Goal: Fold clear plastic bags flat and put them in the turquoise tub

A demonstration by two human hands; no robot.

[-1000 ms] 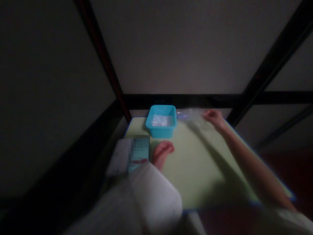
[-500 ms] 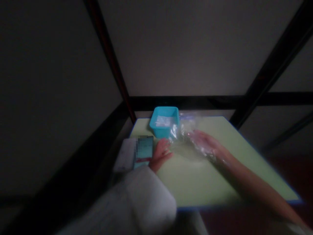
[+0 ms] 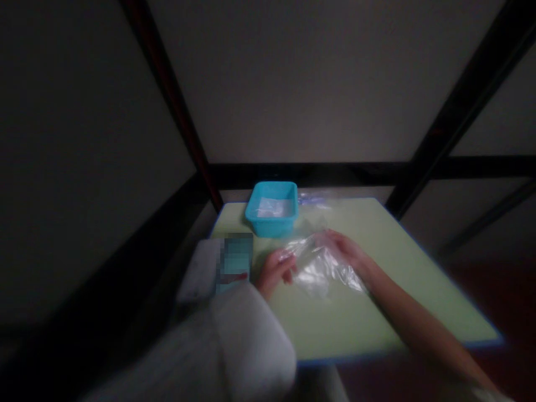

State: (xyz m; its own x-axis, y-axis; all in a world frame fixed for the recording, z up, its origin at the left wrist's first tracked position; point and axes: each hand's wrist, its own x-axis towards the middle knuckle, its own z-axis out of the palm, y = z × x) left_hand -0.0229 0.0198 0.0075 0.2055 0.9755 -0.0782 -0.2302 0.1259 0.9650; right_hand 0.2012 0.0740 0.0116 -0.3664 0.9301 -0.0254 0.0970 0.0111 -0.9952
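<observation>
Clear plastic bag (image 3: 316, 273) stretched between hands, just above or on worktop (image 3: 355, 329), in front of blue basin (image 3: 274, 226). Left hand (image 3: 276, 271): grip seems pinching bag's edge. Right hand (image 3: 341, 247): film around fingers, cannot tell whether pinching. Step looks like spreading bag; next move probably calls for separating thin layers gently.

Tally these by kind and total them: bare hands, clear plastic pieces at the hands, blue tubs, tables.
Left hand and right hand: 2 bare hands
Clear plastic at the hands: 1 piece, as far as the blur shows
Blue tub: 1
Yellow-green table: 1
Total: 5
</observation>
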